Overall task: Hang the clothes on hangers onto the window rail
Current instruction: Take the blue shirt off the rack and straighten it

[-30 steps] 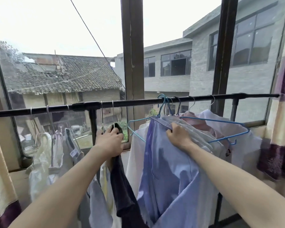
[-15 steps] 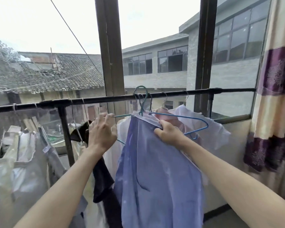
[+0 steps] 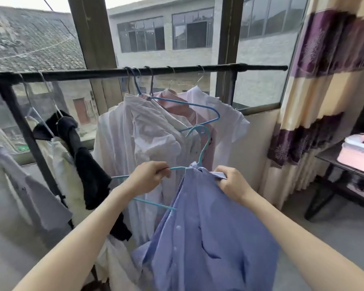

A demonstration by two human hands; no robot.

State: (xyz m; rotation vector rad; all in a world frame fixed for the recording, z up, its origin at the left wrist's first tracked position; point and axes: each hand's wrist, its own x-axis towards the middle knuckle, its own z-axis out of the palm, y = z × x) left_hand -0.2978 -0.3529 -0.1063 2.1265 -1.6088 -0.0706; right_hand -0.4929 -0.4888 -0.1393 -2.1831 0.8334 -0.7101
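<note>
A light blue shirt (image 3: 208, 227) hangs from a blue wire hanger (image 3: 204, 148) that is off the rail, well below it. My left hand (image 3: 149, 177) grips the hanger's left arm. My right hand (image 3: 233, 183) pinches the shirt's collar at the right shoulder. The black window rail (image 3: 177, 70) runs across the window above. On it hang a white shirt (image 3: 135, 139), a pink garment (image 3: 177, 101), another white shirt (image 3: 225, 118) and an empty blue hanger (image 3: 189, 106).
Left of the rail's black upright post (image 3: 29, 139) hang a dark garment (image 3: 86, 162), a cream one (image 3: 65, 175) and a grey-white one (image 3: 40, 202). A striped curtain (image 3: 317, 91) falls at the right. A dark table (image 3: 345, 175) carries a pink box (image 3: 359, 152).
The blue shirt and its hanger have come off the rail and moved down toward me. My left hand shifted from the dark garment to the hanger's arm. The view tilted down and right.
</note>
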